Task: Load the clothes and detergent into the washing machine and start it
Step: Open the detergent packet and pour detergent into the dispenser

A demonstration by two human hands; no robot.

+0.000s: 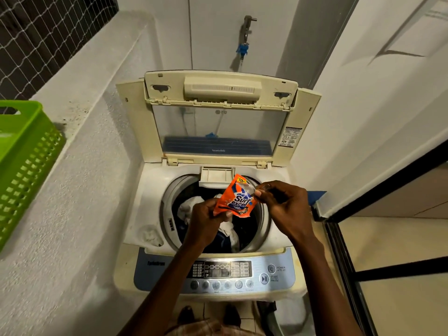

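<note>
Nearest is the washing machine's control panel (218,275). Above the drum (263,214), which holds white and dark clothes (191,209), the left hand (208,219) pinches the lower corner of an orange detergent packet (236,200) with blue lettering. The right hand (283,204) pinches its torn upper corner. Behind them the lid (218,112) stands raised.

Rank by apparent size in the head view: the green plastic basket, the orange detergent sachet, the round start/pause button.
1. Green plastic basket, largest, though cropped and nearer the camera.
2. Orange detergent sachet, pinched by both hands.
3. Round start/pause button, smallest.
</note>
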